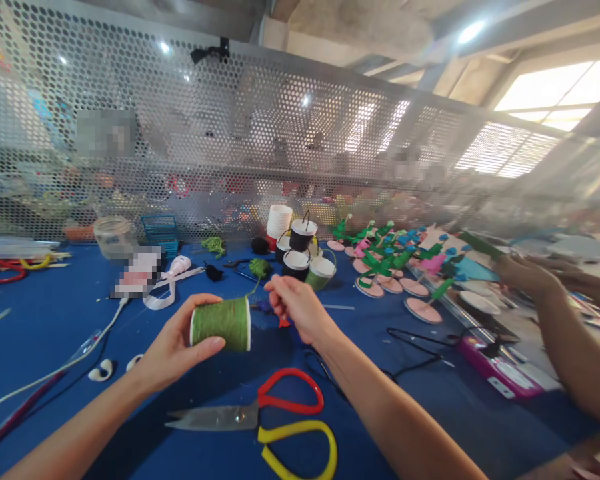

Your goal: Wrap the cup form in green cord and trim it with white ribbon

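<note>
This looks like a craft workshop. Big metal scissors with red and yellow handles (pixel 253 415) lie on the blue worktop (pixel 40 307), below a white spool of green thread (pixel 221 325). Lots of little green, blue and pink flower-like crafts (pixel 381 265) stand close together on round pink bases. A grey metal screen full of holes (pixel 260 127) runs along the back. Another person's arm (pixel 565 327) shows at the right.

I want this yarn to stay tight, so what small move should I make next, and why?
I'd probably draw the green strand snug with your right hand: it curves loosely from the yarn-wrapped cup toward the green yarn ball, that hand is curled close beside it, and your left hand holds the cup on its side.
</note>
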Tool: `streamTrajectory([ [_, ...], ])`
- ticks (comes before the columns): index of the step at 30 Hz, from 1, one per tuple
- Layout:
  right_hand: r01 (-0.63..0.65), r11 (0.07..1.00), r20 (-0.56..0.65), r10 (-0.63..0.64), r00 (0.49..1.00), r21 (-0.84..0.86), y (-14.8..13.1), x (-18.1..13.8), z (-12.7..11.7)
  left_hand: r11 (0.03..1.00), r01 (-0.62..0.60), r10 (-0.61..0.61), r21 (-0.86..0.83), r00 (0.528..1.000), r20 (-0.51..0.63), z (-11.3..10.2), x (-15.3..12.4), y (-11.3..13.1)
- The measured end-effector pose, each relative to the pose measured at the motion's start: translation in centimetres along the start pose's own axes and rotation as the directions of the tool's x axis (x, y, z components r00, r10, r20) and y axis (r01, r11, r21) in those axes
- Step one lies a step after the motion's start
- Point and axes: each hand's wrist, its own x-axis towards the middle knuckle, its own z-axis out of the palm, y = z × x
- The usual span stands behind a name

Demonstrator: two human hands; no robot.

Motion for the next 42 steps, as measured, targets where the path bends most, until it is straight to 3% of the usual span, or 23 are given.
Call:
streamTrajectory([
  [4,0.284,0.899,-0.32,-0.175,0.931,0.334,-2.3,0.9,-2.7,0.999,0.011,-0.012,-0.032,0.998,-0.063,0.0,0.2,0.0],
  [7,0.349,0.866,-0.41,-0.189,0.892,0.36,-3.2,1.0,-3.8,0.999,0.019,-0.022,-0.04,0.997,-0.073,0.0,0.2,0.0],
  [9,0.278,0.917,-0.289,-0.194,0.937,0.285,-3.0,0.4,-3.3,0.999,0.019,-0.023,-0.051,0.997,-0.079,0.1,0.2,0.0],
  [11,0.162,0.98,-0.034,-0.159,0.987,0.114,-2.5,-0.6,-2.1,0.998,0.012,-0.018,-0.059,0.996,-0.093,0.2,0.3,0.1],
  [14,0.155,0.98,0.235,-0.123,0.964,-0.126,-1.8,-2.0,-0.2,0.998,0.0,-0.007,-0.061,0.993,-0.117,0.3,0.3,0.2],
  [18,0.196,0.961,0.389,-0.109,0.915,-0.194,-1.3,-2.9,1.0,0.998,-0.021,0.015,-0.056,0.995,-0.101,0.4,0.2,0.0],
  [26,-0.041,0.997,0.385,0.01,0.923,0.072,-0.2,-2.8,1.5,0.997,-0.048,0.048,0.063,0.999,0.003,0.5,0.0,-0.6],
  [30,-0.152,0.984,0.4,0.105,0.911,0.088,-0.2,-2.9,1.6,0.986,-0.097,0.093,0.135,0.995,0.035,0.5,-0.1,-1.0],
  [36,-0.22,0.973,0.367,0.178,0.913,0.075,0.0,-2.8,1.8,0.948,-0.191,0.18,0.253,0.982,0.065,0.5,-0.1,-1.3],
  [42,-0.108,0.994,0.311,0.097,0.945,0.016,0.9,-3.3,2.7,0.993,0.09,-0.091,0.073,0.996,0.0,0.8,0.1,-0.4],
])
